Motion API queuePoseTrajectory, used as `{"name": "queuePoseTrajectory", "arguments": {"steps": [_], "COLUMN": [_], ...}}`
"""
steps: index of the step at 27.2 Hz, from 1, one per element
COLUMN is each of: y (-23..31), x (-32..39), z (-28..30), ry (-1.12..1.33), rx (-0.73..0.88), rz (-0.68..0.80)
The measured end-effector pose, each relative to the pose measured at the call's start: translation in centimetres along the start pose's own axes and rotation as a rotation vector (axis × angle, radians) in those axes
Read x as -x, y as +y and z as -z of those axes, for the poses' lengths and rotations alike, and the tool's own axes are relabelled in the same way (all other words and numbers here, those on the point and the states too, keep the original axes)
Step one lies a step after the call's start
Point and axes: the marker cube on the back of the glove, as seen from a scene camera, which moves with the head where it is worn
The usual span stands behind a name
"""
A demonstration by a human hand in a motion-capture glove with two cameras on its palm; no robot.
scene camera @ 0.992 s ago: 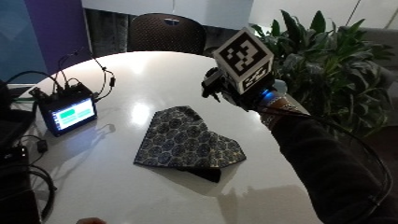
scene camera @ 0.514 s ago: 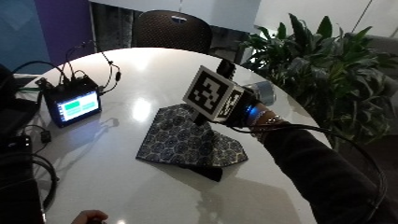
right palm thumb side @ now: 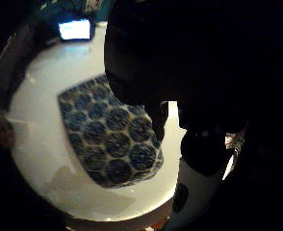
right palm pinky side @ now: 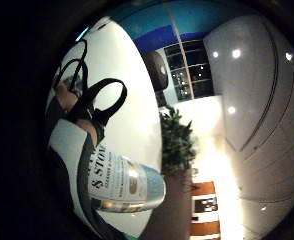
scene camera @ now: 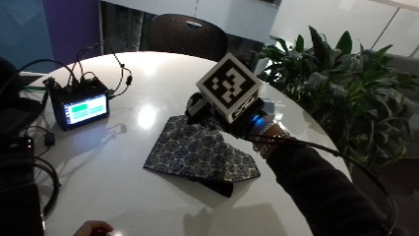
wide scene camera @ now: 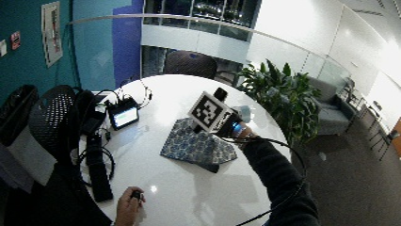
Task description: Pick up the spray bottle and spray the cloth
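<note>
Right hand (scene camera: 245,120) gripping spray bottle (right palm pinky side: 124,185) (lifted) over patterned cloth (scene camera: 199,152); pickup is looking done; spraying remaining.

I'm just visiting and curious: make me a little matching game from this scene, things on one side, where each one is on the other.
Things:
1. spray bottle
2. cloth
3. small screen
4. plant

Places:
A. beside the table, past its edge
B. lying flat on the white table, folded
C. standing on the table among cables
D. held above the cloth in the gloved right hand

Pairs: 1-D, 2-B, 3-C, 4-A
</note>
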Motion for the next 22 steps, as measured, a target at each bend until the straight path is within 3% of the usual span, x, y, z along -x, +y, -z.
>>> {"name": "queuePoseTrajectory", "arguments": {"steps": [11, 22], "y": [-3.0, -3.3], "x": [1.9, 5.1], "z": [4.8, 3.5], "ry": [-0.449, -1.041], "rx": [-0.192, -0.374], "rz": [-0.284, -0.622]}}
